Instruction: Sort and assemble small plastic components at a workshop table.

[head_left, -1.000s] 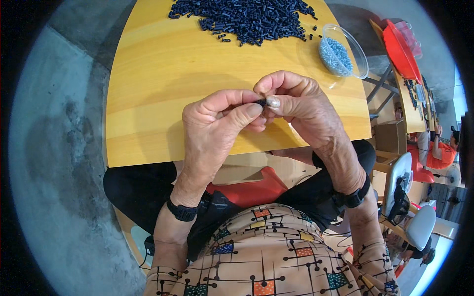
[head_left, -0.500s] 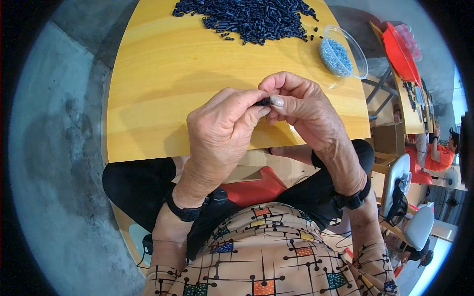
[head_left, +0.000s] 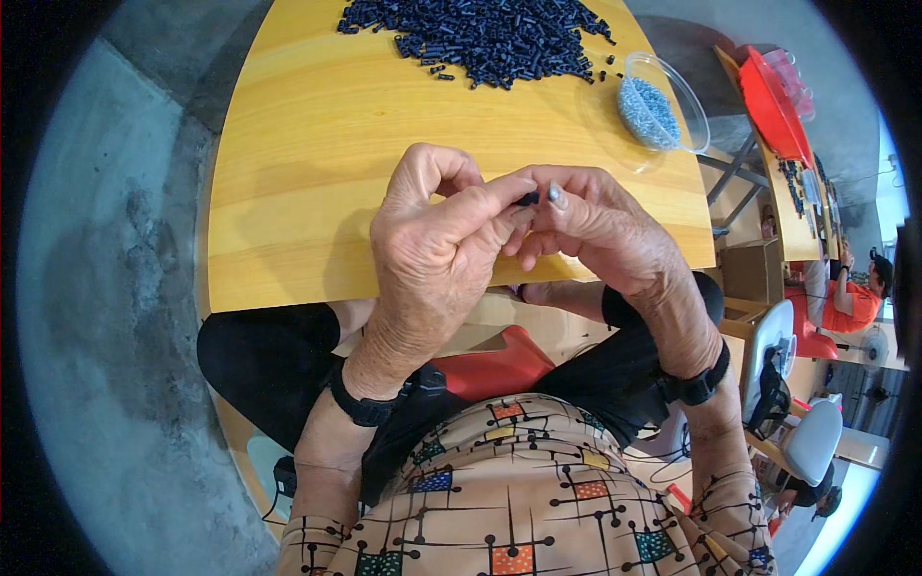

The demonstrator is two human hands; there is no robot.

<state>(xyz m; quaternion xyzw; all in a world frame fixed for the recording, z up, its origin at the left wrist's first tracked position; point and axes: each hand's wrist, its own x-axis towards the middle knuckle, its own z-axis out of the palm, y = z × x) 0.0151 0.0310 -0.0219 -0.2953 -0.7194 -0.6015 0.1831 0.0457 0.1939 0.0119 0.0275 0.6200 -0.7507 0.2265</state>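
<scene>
Above the table's near edge my two hands meet fingertip to fingertip. A small black plastic piece (head_left: 527,199) shows between them, mostly covered by fingers. My left hand (head_left: 432,240) pinches it between thumb and index finger, the other fingers curled. Closed on the same piece from the other side is my right hand (head_left: 605,226), its grey-tipped thumb on top. Whether a second small part sits in the right fingertips is hidden. A heap of similar black pieces (head_left: 480,38) lies at the table's far side.
A clear round tub (head_left: 693,115) of small silvery parts stands at the far right of the yellow wooden table (head_left: 298,192). A few loose black pieces lie beside the heap. Farther right are a red tray (head_left: 776,106) on another table, chairs and a person in orange (head_left: 853,307).
My left index finger and thumb have shifted on the black piece, and the left hand's other fingers have bent upward. My right fingers have drawn closer over it, its index finger now flatter.
</scene>
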